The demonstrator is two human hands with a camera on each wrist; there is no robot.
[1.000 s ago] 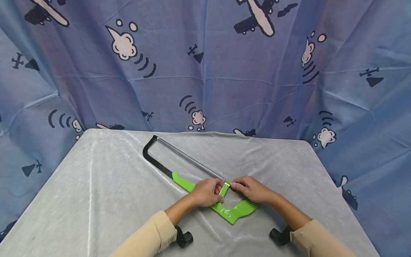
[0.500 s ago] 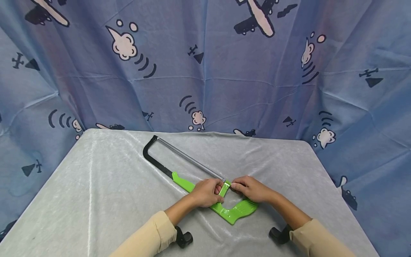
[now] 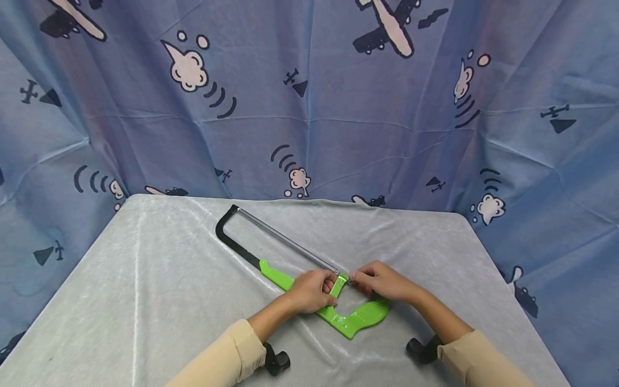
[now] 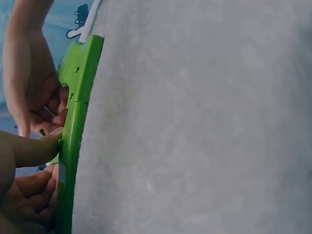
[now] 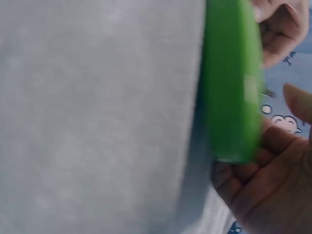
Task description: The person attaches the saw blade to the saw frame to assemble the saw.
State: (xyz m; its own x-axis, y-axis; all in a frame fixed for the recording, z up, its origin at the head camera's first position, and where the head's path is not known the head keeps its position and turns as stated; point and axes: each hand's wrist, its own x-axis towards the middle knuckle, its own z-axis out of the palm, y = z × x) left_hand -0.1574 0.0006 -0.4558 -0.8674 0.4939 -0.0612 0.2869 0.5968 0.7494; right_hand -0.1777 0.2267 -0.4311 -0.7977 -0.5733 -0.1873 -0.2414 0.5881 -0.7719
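Note:
A hacksaw with a black and green frame (image 3: 275, 275) lies slantwise on the cloth-covered table, its green handle (image 3: 365, 314) toward the right. My left hand (image 3: 307, 290) grips the green part of the frame below the blade's near end; its thumb (image 4: 36, 148) presses the green edge in the left wrist view. Just past the blade end sits a small metal wing nut (image 3: 350, 281). My right hand (image 3: 384, 280) hovers at that nut over the handle. In the right wrist view its thumb (image 5: 297, 102) stands apart from the bent fingers, beside the blurred green handle.
A pale grey plush cloth covers the table (image 3: 169, 301). Behind its far edge hangs a blue curtain (image 3: 309, 107) with printed planes and clouds. Black wrist mounts (image 3: 277, 360) sit under both forearms.
My right hand has lifted slightly and shifted a little right, so the wing nut now shows by its fingertips. The left hand and the hacksaw have stayed in place.

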